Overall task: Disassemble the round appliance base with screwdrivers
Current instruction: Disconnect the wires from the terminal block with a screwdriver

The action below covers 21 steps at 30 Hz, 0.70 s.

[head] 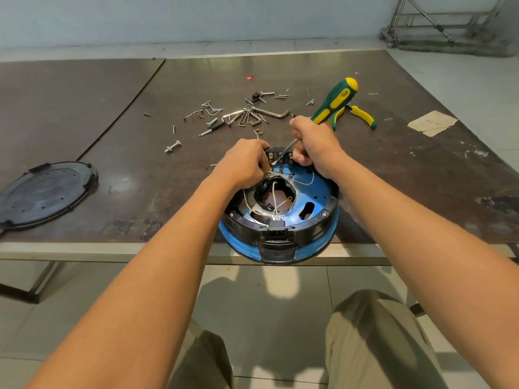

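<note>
1. The round appliance base [318, 192] lies flat at the near edge of the counter [112, 108], right in front of the person. A bit of it sticks out over the edge. It is open on top, showing blue metal and white wires [273, 192].
2. The right hand [314, 147] has its grip wrapped tight round the lower part of the green and yellow screwdriver [335, 101].
3. The screwdriver leans. Its handle points up and away to the right. Its thin shaft runs down and left to the black terminal block [274, 150] on the far side of the base.
4. The left hand [241, 161] rests on the far left rim, just beside the tip. Its grip is curled at the wires by the block. I cannot tell if it pinches one.
5. My guess is that a screw in the block is the job now, so the tip must sit straight in it.
6. Farther back on the dark, scratched counter lie loose screws and hex keys [247, 115], yellow pliers [363, 116] and a paper scrap [432, 123]. A black round cover [45, 192] lies well apart on the left. Beyond are pale floor tiles and a metal frame [438, 21] by the wall.
</note>
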{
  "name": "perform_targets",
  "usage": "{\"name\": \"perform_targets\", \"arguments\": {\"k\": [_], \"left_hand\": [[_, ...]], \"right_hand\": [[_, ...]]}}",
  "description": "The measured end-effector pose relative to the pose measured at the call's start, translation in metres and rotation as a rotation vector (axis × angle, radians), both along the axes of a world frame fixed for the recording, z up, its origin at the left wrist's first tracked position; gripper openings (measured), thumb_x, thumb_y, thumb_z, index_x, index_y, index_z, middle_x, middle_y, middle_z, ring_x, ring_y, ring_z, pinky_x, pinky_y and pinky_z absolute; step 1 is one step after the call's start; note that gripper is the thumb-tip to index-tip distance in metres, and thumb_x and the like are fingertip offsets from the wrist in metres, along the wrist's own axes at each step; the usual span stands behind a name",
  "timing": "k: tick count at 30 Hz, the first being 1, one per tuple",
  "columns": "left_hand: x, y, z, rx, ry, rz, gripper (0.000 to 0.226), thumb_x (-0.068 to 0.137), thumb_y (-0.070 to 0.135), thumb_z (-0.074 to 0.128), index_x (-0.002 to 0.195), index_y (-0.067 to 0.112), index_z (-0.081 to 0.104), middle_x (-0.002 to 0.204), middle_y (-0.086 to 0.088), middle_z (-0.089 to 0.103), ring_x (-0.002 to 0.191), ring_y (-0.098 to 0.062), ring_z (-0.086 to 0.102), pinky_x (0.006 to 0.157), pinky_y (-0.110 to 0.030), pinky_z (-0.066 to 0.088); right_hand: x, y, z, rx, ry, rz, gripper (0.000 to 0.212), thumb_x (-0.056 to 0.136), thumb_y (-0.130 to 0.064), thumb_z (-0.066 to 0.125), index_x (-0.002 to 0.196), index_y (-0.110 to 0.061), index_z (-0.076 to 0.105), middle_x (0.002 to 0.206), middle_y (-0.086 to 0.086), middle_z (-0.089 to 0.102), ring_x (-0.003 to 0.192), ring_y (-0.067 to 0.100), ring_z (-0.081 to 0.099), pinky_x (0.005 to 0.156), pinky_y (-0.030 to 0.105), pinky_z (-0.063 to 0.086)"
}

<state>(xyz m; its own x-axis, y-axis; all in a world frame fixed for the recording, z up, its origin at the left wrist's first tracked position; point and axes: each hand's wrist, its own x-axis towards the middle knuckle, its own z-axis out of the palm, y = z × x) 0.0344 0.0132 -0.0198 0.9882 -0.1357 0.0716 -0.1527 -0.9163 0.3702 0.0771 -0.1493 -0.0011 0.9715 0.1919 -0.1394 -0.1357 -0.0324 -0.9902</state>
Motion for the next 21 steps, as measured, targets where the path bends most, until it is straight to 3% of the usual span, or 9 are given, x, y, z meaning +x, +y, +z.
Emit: {"name": "perform_targets", "arguments": {"k": [5,11,16,21], "left_hand": [[0.002,0.0,0.0,0.029,0.005,-0.006,0.023,0.08,0.0,0.062,0.088,0.013,0.079,0.131,0.005,0.062,0.105,-0.019,0.061,0.091,-0.041,0.054],[0.001,-0.001,0.001,0.001,0.02,-0.004,0.019,0.081,0.005,0.065,0.076,0.022,0.071,0.123,0.004,0.066,0.099,-0.016,0.061,0.089,-0.039,0.054],[0.002,0.001,0.001,0.01,0.007,-0.006,0.014,0.082,0.007,0.066,0.082,0.016,0.077,0.135,0.003,0.061,0.108,-0.018,0.061,0.092,-0.039,0.053],[0.001,0.0,0.001,0.001,-0.011,0.002,0.006,0.084,0.019,0.072,0.082,0.016,0.077,0.126,0.001,0.066,0.108,-0.021,0.062,0.089,-0.038,0.053]], "right_hand": [[-0.004,-0.005,-0.005,0.012,-0.135,0.073,0.04,0.102,-0.02,0.053,0.065,-0.02,0.038,0.043,-0.013,0.034,0.033,0.011,0.034,0.038,0.018,0.027],[-0.01,-0.004,-0.007,-0.103,-0.261,0.131,0.048,0.105,-0.022,0.05,0.059,-0.02,0.037,0.039,-0.01,0.034,0.033,0.018,0.037,0.039,0.019,0.028],[-0.01,-0.003,-0.008,-0.122,-0.284,0.119,0.047,0.105,-0.021,0.051,0.059,-0.019,0.038,0.041,-0.008,0.035,0.035,0.019,0.036,0.04,0.02,0.029],[-0.007,-0.005,-0.009,-0.102,-0.279,0.101,0.045,0.103,-0.024,0.053,0.061,-0.02,0.04,0.042,-0.009,0.037,0.034,0.018,0.037,0.042,0.022,0.03]]}}
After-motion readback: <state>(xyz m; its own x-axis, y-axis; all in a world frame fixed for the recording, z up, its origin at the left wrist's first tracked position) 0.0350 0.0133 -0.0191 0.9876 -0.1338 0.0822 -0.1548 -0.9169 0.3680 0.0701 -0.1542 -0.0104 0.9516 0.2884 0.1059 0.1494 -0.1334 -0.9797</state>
